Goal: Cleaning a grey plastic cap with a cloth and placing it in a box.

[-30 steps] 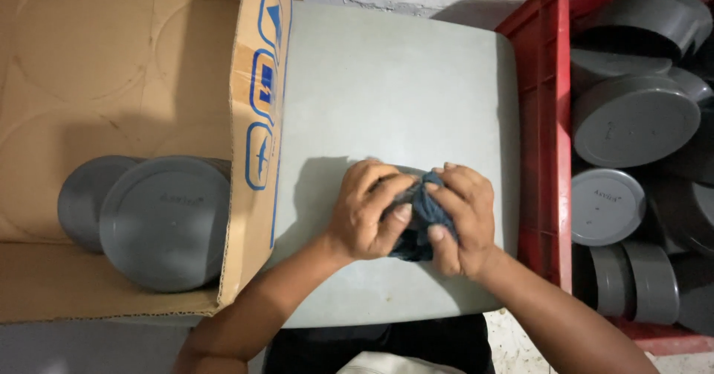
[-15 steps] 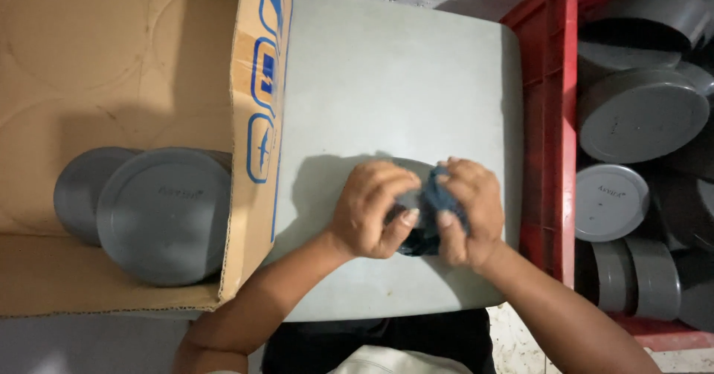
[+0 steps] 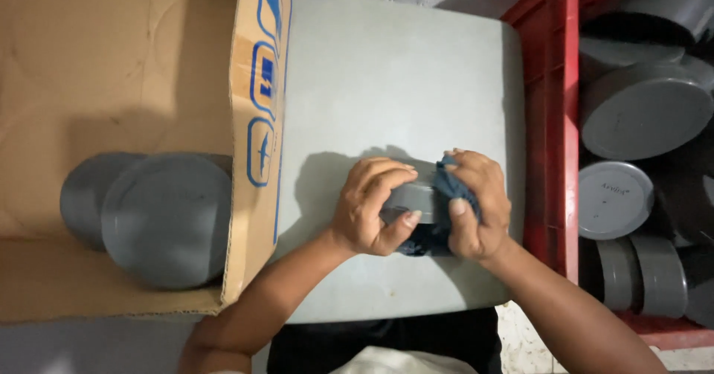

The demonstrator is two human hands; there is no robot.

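Here, both hands (image 3: 420, 210) grip a grey cap (image 3: 410, 193) (cloth-wrapped)

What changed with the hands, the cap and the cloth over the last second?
The left hand shifted its fingers around the grey cap; the right hand slid the dark cloth along the cap's right side. Both keep their grip. The cardboard box and red crate stayed put.

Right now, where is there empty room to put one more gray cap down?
The gray tabletop is bare behind both hands, between the cardboard box and the red crate. The box floor is also free behind its two gray caps. The crate is crowded with caps.
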